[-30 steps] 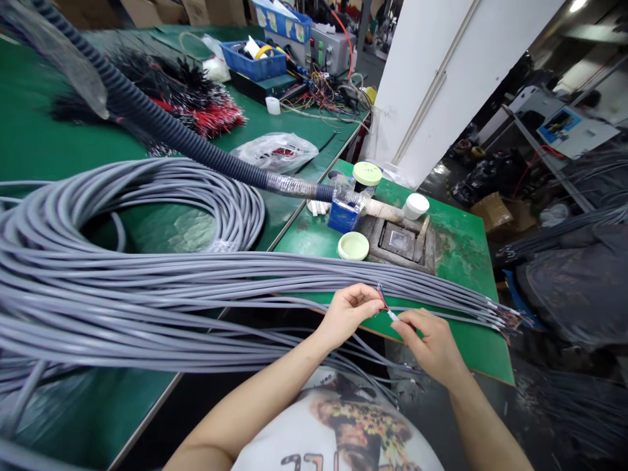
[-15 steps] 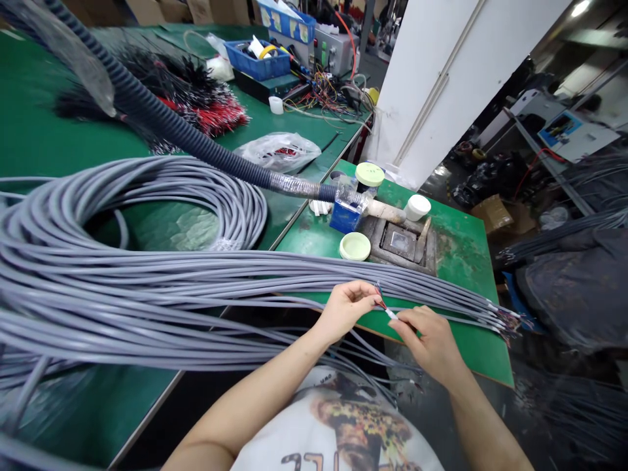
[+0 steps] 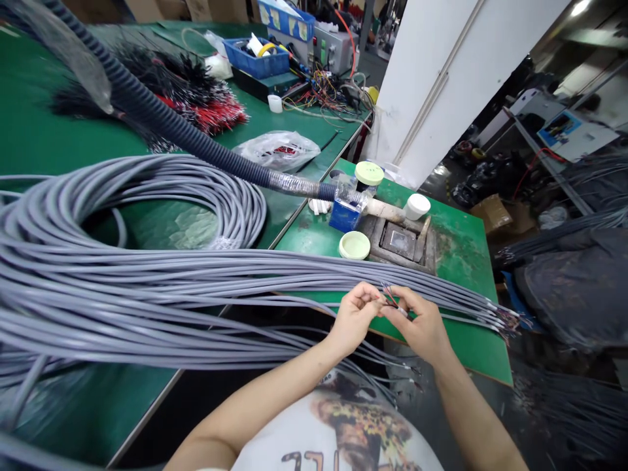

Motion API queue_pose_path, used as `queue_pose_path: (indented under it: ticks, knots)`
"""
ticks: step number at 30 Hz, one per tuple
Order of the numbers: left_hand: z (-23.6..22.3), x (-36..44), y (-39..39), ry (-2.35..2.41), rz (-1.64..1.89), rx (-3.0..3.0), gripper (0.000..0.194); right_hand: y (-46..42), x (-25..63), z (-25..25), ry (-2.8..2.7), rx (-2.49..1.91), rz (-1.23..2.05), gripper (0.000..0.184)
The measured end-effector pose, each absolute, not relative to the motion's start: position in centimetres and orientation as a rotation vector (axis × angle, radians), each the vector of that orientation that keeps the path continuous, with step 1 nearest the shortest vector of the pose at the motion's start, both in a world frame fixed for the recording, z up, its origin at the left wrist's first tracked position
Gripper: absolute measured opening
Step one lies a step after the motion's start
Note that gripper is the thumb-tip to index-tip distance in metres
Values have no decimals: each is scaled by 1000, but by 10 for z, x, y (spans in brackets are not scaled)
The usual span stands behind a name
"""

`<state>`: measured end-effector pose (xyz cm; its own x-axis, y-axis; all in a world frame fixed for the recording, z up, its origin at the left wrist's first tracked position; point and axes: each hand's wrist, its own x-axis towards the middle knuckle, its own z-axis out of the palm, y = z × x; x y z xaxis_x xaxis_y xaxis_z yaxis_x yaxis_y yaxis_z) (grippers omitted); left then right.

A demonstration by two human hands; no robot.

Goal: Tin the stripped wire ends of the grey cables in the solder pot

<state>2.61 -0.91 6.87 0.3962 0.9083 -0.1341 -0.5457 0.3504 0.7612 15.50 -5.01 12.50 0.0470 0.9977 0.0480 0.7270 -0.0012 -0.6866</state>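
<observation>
Between my two hands is the stripped end of a grey cable, its thin coloured wires fanning out upward. My left hand pinches at the wires with thumb and forefinger. Closed around the cable end, near its pale sleeve, is my right hand; its fingertips almost touch the left ones. Just beyond the hands, a bundle of grey cables runs across to the right, with stripped ends showing coloured wires. The bundle comes from a large coil at the left.
A solder pot sits on the green board, beside a pale green lid, a white cup and a blue box. A dark corrugated hose crosses above the table. Black and red wire bundles lie at the back.
My right hand has shifted left and up along the cable end, close against my left hand. The left hand has moved slightly right, and the wires now spread between both hands' fingers.
</observation>
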Motion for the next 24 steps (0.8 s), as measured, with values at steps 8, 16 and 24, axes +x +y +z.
queue_pose_path:
  ticks: [8,16,24]
  knots:
    - [62,24,-6,614,1154,687,12,-29,147,121,-1791,-1567,581,23]
    - [47,5,-5,787,1199,1266,10,37,159,133,-1958,-1574,522,20]
    - [21,2,-4,812,1209,1936,18,116,157,98,-2254,-1795,316,20]
